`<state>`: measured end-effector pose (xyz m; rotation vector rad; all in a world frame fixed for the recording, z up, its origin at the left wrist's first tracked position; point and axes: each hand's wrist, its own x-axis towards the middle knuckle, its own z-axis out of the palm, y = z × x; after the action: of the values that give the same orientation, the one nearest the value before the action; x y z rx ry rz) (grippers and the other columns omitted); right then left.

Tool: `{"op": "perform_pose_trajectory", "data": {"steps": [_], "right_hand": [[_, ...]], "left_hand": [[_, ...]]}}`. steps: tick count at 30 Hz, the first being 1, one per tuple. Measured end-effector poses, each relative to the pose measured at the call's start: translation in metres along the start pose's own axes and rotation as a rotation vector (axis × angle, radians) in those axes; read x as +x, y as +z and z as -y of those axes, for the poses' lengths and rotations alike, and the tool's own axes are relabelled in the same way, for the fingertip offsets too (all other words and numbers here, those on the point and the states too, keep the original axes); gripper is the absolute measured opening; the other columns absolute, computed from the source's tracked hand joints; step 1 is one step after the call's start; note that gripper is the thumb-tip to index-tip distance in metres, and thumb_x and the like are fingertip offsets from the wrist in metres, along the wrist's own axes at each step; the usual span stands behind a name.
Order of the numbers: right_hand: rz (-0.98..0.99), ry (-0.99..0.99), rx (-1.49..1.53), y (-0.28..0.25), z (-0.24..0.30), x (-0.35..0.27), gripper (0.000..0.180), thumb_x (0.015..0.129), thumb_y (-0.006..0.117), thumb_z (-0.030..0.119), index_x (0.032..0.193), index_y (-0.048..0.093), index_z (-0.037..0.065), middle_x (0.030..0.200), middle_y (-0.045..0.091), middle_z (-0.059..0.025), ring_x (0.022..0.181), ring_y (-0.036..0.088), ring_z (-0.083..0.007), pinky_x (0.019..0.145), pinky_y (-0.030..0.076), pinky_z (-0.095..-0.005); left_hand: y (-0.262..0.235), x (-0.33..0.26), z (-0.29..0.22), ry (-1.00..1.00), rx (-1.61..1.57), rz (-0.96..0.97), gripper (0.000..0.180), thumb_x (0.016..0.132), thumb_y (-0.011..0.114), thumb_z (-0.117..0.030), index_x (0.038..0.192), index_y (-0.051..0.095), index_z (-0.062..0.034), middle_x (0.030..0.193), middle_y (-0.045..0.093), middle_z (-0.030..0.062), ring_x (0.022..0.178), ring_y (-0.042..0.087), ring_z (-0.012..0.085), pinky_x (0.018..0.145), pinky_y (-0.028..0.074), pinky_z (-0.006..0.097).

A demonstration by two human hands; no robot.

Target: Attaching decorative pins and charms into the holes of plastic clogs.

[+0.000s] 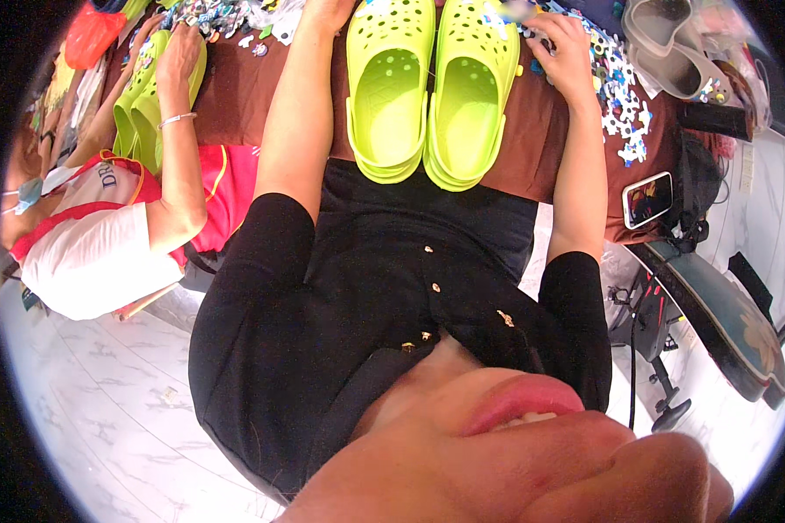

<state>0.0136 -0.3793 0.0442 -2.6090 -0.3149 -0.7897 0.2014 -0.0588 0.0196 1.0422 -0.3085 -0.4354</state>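
Observation:
A pair of lime-green clogs stands before me on the brown cloth, toes away from me: the left clog [388,109] and the right clog [469,113]. Small colourful charms [499,24] sit on the right clog's toe, and a few show on the left one's at the upper edge. My left hand [331,12] is beside the left clog's toe, cut off by the picture's edge, so its fingers are hidden. Close to the right clog's toe, my right hand [563,50] has curved fingers, with thumb and forefinger apart. A small blurred thing lies by its fingertips; I cannot make it out.
Loose charms [619,105] are strewn over the brown cloth [532,144] to the right. Beyond them lie grey clogs [672,61] and a phone [647,200] at the table edge. On the left, another person's hand [179,57] touches lime-green clogs [139,109].

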Motion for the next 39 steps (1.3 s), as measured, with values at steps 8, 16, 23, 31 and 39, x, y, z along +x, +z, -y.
{"op": "perform_pose_trajectory", "data": {"steps": [8,16,23,31,39], "right_hand": [[-0.017,-0.006,-0.008,0.009,-0.013,-0.003,0.021,0.082,0.075,0.01,0.102,0.073,0.01,0.104,0.071,-0.0047,0.1,0.061,-0.0261,0.088,0.048,-0.0358],[-0.135,0.284,0.337,0.015,-0.02,-0.01,0.016,0.081,0.076,0.012,0.096,0.072,0.008,0.096,0.07,-0.0051,0.085,0.063,-0.0184,0.079,0.05,-0.0308],[-0.202,0.483,0.636,0.024,-0.032,-0.013,0.012,0.086,0.075,0.011,0.097,0.072,0.006,0.09,0.069,0.0005,0.082,0.063,-0.0075,0.076,0.049,-0.0237],[-0.293,0.388,1.067,0.034,-0.041,-0.008,0.012,0.09,0.071,0.003,0.102,0.069,0.002,0.097,0.07,-0.0011,0.09,0.065,-0.0091,0.083,0.05,-0.0235],[-0.256,0.277,1.109,0.04,-0.037,-0.005,0.017,0.092,0.069,0.004,0.108,0.068,0.002,0.101,0.07,-0.0021,0.095,0.064,-0.0101,0.087,0.049,-0.0247]], "left_hand": [[-0.003,0.002,0.0,0.001,0.004,0.01,0.029,0.094,0.064,-0.018,0.12,0.065,-0.0046,0.104,0.072,0.0065,0.095,0.067,0.0162,0.084,0.051,0.03],[0.008,0.004,-0.002,0.002,0.051,-0.006,0.026,0.093,0.065,-0.016,0.117,0.067,-0.0054,0.103,0.071,0.0065,0.095,0.067,0.0167,0.083,0.051,0.03],[0.078,-0.016,-0.047,0.191,0.595,0.16,0.023,0.091,0.071,-0.012,0.11,0.072,0.0003,0.1,0.073,0.0065,0.095,0.066,0.0114,0.082,0.051,0.026],[0.162,0.01,-0.026,0.275,0.959,0.532,0.024,0.089,0.072,-0.011,0.109,0.071,0.0018,0.087,0.074,0.0079,0.077,0.067,0.0136,0.071,0.054,0.03],[0.198,0.025,-0.004,0.378,1.288,0.681,0.021,0.081,0.077,-0.015,0.097,0.073,-0.0017,0.082,0.073,0.0151,0.07,0.07,0.0195,0.068,0.055,0.034]]}}
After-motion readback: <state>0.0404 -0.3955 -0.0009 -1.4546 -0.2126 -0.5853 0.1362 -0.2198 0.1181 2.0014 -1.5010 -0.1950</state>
